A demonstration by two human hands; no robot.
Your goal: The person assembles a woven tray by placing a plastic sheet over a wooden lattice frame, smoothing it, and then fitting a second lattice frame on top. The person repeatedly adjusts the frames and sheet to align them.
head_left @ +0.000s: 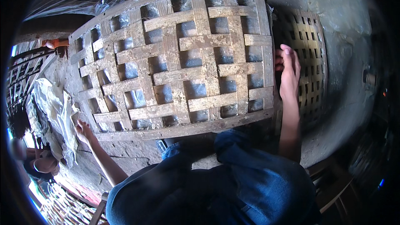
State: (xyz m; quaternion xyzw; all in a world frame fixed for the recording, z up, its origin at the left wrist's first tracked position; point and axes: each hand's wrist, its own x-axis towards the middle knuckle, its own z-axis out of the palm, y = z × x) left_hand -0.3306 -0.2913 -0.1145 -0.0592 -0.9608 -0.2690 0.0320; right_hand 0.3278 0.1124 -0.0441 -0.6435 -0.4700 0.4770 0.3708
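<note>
A large rectangular panel of woven bamboo slats (189, 41) in a wooden frame lies before me. Its slats are pale, worn and blotched with dark stains. Past its right edge is my right hand (288, 73), fingers loosely bent and apart; the fingertips come close to the frame, and whether they touch it I cannot tell. By the near left corner hovers my left hand (85, 132), fingers partly curled with small gaps, no held thing visible. Beside it hangs a crumpled, whitish plastic sheet (56, 114).
A second woven lattice panel (307, 54) stands in shadow at the right. Clear plastic sheeting (339, 4) covers the far right. My jeans-clad knees (246, 158) are against the near side. At the lower left another person (41, 162) shows, near a slatted bamboo surface (68, 206).
</note>
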